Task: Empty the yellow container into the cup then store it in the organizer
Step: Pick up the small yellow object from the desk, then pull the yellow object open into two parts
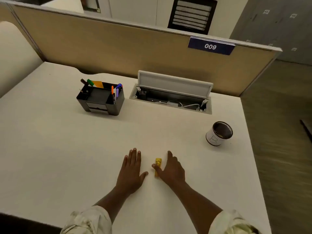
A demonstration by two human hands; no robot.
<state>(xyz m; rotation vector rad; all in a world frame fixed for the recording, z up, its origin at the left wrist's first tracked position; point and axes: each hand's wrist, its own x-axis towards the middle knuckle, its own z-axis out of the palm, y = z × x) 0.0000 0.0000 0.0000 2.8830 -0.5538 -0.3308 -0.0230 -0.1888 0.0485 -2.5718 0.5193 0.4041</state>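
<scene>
Yellow container (pixel 158 166) lies on the tabletop (pixel 67 157), near centre, between both hands. Right hand (pixel 172 169) rests beside it, thumb across its body, other fingers (pixel 170 155) spread flat; touching, not gripping. Left hand (pixel 130 169) flat, palm down, holds nothing. Cup (pixel 219 133) stands well apart, far right. Organizer (pixel 101 98), far left, holds pens. Judged: nothing done yet; lifting, emptying, storing all remain
</scene>
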